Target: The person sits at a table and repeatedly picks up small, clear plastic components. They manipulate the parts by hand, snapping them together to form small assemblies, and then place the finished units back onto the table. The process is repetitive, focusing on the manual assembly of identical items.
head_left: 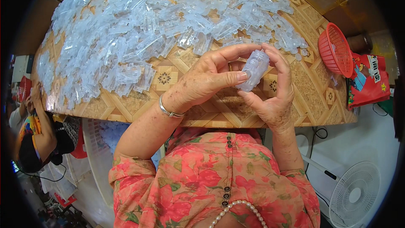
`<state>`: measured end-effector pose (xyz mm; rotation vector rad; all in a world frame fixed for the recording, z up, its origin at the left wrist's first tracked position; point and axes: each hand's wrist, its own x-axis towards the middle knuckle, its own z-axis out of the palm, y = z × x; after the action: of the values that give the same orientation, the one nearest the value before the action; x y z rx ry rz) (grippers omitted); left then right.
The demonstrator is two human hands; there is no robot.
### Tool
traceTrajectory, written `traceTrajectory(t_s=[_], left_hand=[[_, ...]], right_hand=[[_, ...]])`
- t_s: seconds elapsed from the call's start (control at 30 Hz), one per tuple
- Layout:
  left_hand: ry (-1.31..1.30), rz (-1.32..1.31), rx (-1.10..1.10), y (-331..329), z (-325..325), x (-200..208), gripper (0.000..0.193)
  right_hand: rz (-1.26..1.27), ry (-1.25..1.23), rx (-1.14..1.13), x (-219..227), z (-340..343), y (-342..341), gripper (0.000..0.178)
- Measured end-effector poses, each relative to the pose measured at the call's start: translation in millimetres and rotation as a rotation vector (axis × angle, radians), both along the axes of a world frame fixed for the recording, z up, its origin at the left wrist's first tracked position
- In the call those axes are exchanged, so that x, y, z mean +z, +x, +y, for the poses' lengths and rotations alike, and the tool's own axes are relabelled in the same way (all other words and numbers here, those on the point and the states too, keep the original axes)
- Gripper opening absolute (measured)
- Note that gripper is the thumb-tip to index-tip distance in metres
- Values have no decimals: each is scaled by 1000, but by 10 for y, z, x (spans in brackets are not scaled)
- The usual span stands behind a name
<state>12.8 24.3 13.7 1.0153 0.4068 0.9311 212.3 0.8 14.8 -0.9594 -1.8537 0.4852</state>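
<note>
Between my two hands, just above the near part of the table, is a clear plastic piece (254, 71), a small bottle-like part with a ridged round end. My left hand (213, 69) grips it, thumb across its near side and fingers behind. My right hand (276, 84) curves round the other side, fingertips at the top end and thumb by the bottom end. Beyond my hands, a wide heap of flat clear plastic pieces (139, 29) covers much of the patterned table (202, 120).
A red plastic basket (336, 50) stands at the table's right edge, with a red printed bag (368, 80) beside it. A white fan (355, 194) is at lower right. Below the table's left side is a white crate (96, 156). Another person (36, 126) sits at far left.
</note>
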Motion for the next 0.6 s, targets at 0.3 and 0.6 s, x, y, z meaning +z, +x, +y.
traceTrajectory(t_s=[0.3, 0.6], left_hand=[[2, -6, -1, 7, 3, 19, 68], [-9, 18, -4, -3, -5, 15, 66]], right_hand=[[14, -5, 3, -67, -20, 5, 87], [10, 37, 3, -122, 15, 14, 86]])
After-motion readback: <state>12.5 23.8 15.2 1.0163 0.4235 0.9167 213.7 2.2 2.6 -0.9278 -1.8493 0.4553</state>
